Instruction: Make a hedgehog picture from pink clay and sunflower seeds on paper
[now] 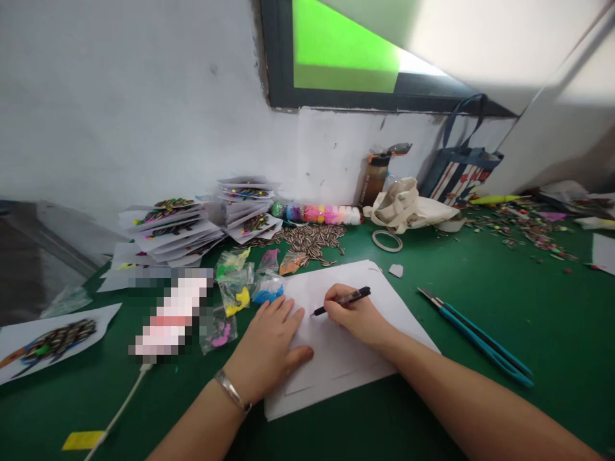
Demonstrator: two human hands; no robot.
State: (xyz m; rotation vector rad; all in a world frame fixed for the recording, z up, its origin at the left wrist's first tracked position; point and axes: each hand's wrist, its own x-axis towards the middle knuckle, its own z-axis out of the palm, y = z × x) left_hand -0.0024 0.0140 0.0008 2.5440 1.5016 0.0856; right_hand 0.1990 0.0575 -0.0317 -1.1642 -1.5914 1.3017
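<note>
A stack of white paper (336, 358) lies on the green table in front of me. My right hand (353, 312) is closed around a black pen (358, 295), its tip at the top sheet. Flat on the left part of the paper rests my left hand (273, 342), fingers stretched out, holding nothing. Just beyond its fingertips are small clear bags of coloured clay, among them a blue one (269, 291), a yellow one (237, 301) and a purple one (221, 334). No clear drawing shows on the sheet.
Sunflower seeds (312, 240) are heaped behind the paper, near stacked seed pictures (173, 234). Blue tweezers (480, 336) lie at right. A tape roll (387, 241), cloth bag (408, 208) and bottle (375, 176) stand farther back. A cable (125, 403) crosses the left.
</note>
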